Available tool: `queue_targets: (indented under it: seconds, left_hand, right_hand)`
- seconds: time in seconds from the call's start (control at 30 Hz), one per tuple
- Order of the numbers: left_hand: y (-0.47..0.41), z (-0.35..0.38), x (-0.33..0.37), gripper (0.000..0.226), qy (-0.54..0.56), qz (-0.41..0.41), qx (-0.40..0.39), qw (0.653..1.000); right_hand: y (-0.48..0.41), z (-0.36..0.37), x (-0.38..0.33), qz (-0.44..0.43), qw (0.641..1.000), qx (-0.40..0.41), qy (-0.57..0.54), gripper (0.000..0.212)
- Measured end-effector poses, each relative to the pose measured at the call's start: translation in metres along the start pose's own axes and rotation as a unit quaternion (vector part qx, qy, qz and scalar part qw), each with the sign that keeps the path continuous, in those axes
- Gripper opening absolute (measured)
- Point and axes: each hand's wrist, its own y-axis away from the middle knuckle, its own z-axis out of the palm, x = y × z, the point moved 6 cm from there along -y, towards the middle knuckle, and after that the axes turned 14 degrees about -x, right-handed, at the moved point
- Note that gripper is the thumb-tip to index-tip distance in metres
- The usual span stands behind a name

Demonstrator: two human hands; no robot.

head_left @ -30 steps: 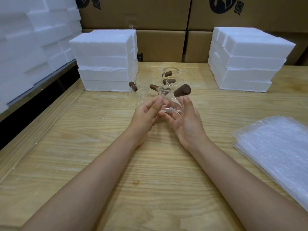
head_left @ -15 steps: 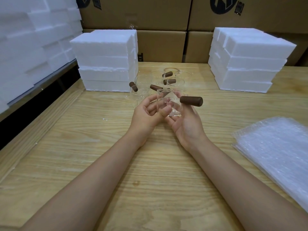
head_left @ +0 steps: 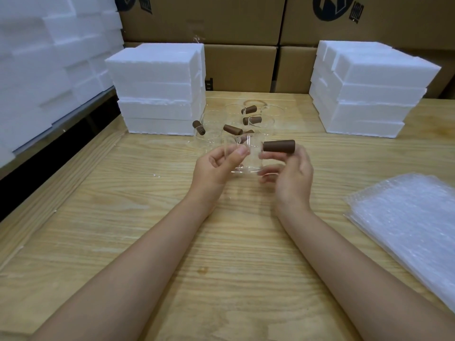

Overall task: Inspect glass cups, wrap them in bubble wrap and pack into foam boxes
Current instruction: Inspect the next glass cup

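Between the two hands, held above the wooden surface, is a clear glass cup with a stubby brown handle that sticks out sideways toward the right. The cup stands roughly upright, its base facing down. The left hand pinches the cup's near wall, with the thumb pressed on the glass close to the rim and the other fingers curled behind it. The right hand holds the opposite side, its fingers curled in just beneath the handle and under the base, palm turned toward the left hand. Both hands are close together, with only the cup between them.

Just beyond the hands, a cluster of more cups with the same brown handles sits on the surface; the glass is so clear that their number is hard to tell. Beyond the left hand a stack of white foam boxes stands beside that cluster, and a second foam stack stands beyond the right hand, well apart from it. To the right of the right forearm lies a pile of bubble wrap sheets. Cardboard boxes line the back, behind both stacks.
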Motion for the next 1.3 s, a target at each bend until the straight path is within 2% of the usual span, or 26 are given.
queue_targets:
  seconds: [0.07, 0.13, 0.23, 0.3, 0.37, 0.5, 0.63, 0.73, 0.9, 1.0, 1.07, 1.17, 1.3]
  left_hand:
    - [0.0, 0.0, 0.0, 0.032, 0.008, -0.007, 0.008, 1.0]
    - [0.001, 0.002, 0.0, 0.035, 0.005, -0.009, -0.001, 1.0]
    - [0.003, 0.007, 0.002, 0.038, -0.004, -0.011, -0.024, 1.0]
    - [0.004, 0.008, 0.003, 0.038, -0.006, -0.009, -0.033, 0.999]
    - [0.004, 0.011, 0.004, 0.038, -0.015, -0.006, -0.043, 0.999]
    - [0.006, 0.013, 0.003, 0.037, -0.062, 0.011, -0.057, 0.996]
    - [0.009, 0.021, 0.006, 0.062, -0.129, 0.054, -0.108, 0.984]
    - [0.011, 0.023, 0.007, 0.068, -0.157, 0.061, -0.114, 0.979]
    - [0.009, 0.022, 0.005, 0.048, -0.113, 0.041, -0.098, 0.988]
    - [0.007, 0.021, 0.002, 0.031, -0.049, -0.005, -0.092, 0.995]
    - [0.006, 0.022, -0.002, 0.033, 0.013, -0.044, -0.092, 0.995]
    - [0.004, 0.023, -0.005, 0.054, 0.093, -0.086, -0.115, 0.985]
    - [0.004, 0.021, -0.004, 0.046, 0.138, -0.077, -0.182, 0.97]
  right_hand:
    - [0.001, -0.008, -0.014, -0.089, 0.995, 0.016, 0.05, 0.03]
    - [0.004, -0.006, -0.027, -0.18, 0.975, -0.019, 0.131, 0.023]
    - [0.012, 0.002, -0.037, -0.28, 0.899, -0.04, 0.334, 0.027]
    - [0.012, 0.002, -0.039, -0.294, 0.868, -0.027, 0.399, 0.035]
    - [0.009, -0.002, -0.039, -0.271, 0.876, -0.026, 0.398, 0.035]
    - [-0.003, -0.015, -0.03, -0.157, 0.933, 0.008, 0.324, 0.045]
    - [-0.018, -0.032, -0.01, -0.003, 0.976, 0.044, 0.214, 0.053]
    - [-0.021, -0.036, -0.001, 0.047, 0.981, 0.046, 0.182, 0.049]
    - [-0.013, -0.029, -0.014, -0.035, 0.98, 0.032, 0.193, 0.048]
    - [-0.004, -0.018, -0.028, -0.105, 0.973, 0.024, 0.202, 0.037]
    - [0.004, -0.008, -0.037, -0.154, 0.965, 0.008, 0.211, 0.03]
    - [0.016, 0.009, -0.042, -0.195, 0.955, -0.064, 0.212, 0.028]
    - [0.026, 0.027, -0.042, -0.23, 0.933, -0.152, 0.232, 0.011]
